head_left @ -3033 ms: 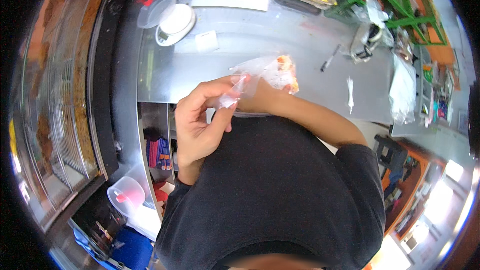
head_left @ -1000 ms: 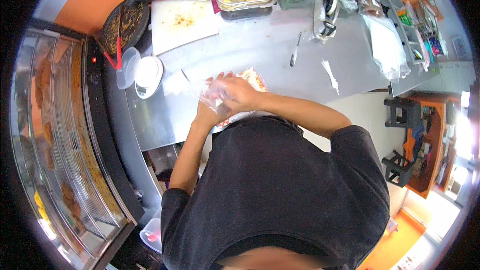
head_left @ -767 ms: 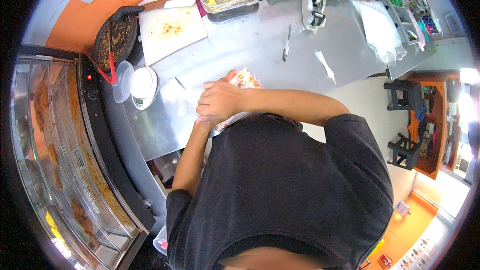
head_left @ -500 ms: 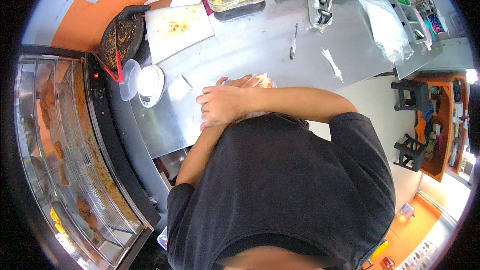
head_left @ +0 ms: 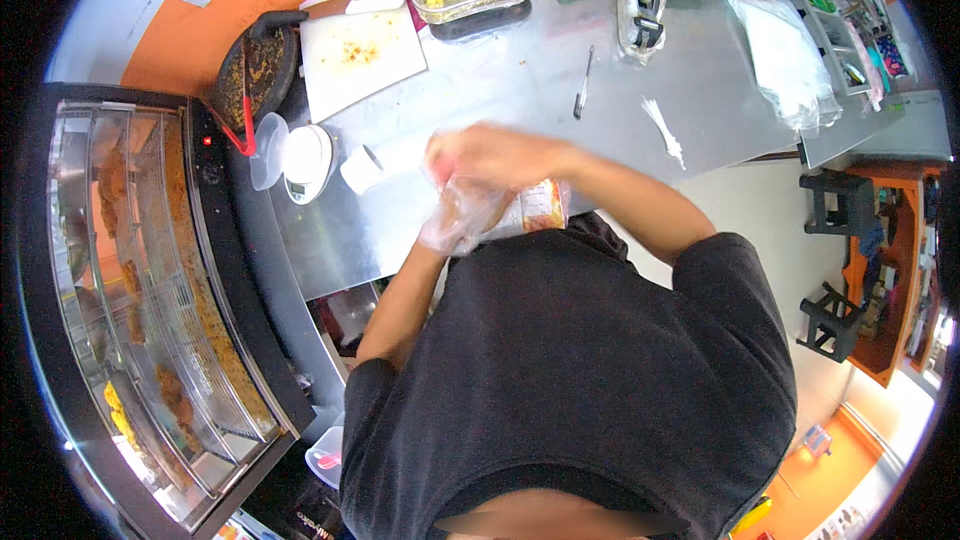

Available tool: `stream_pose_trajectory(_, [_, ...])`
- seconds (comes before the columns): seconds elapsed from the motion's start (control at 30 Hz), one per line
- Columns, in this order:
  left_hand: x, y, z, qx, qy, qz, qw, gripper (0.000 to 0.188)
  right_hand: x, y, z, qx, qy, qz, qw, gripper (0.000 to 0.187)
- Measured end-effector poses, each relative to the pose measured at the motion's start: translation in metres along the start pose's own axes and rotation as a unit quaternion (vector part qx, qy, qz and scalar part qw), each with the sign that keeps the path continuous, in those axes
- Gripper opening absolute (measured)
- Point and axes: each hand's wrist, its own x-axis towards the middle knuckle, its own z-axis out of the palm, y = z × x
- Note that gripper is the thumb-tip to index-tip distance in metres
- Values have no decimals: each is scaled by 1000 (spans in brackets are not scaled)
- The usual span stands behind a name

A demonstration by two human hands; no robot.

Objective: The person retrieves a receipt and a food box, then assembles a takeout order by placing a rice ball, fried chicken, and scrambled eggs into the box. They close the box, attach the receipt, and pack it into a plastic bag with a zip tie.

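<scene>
A clear plastic bag (head_left: pixel 437 232) with a printed red, white and yellow face lies close against my black shirt at the counter's near edge. My left hand (head_left: pixel 468 208) is closed on it, with loose clear plastic draped over the fingers and wrist. Just above and beyond it, my right hand (head_left: pixel 492 156) is blurred by motion; its fingers look curled at the gathered end of the bag. What the bag contains is mostly hidden by my hands and arm. To the left of the hands stands a small white cup-like piece (head_left: pixel 362 170).
A white kitchen scale (head_left: pixel 304 162) and a clear round lid (head_left: pixel 268 152) sit left. Behind are a cutting board (head_left: pixel 362 65), a stone mortar (head_left: pixel 255 80) and a glass container (head_left: pixel 465 10). A pen (head_left: pixel 584 82), white ties (head_left: pixel 662 132) and a tape dispenser (head_left: pixel 640 15) lie right. A heated display case (head_left: pixel 170 310) flanks me.
My right hand has lifted off the left and moved slightly up and right. Clear plastic now shows around the left hand, and more of the bag's printed face is visible.
</scene>
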Motion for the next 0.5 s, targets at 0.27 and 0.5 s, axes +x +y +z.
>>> stream_pose_trajectory(0.27, [36, 78, -106, 8, 92, 213, 973, 38, -65, 52, 34, 669, 185, 142, 705, 48])
stream_pose_trajectory(0.5, [42, 71, -139, 41, 189, 168, 967, 56, -89, 4, -28, 468, 163, 57, 866, 93])
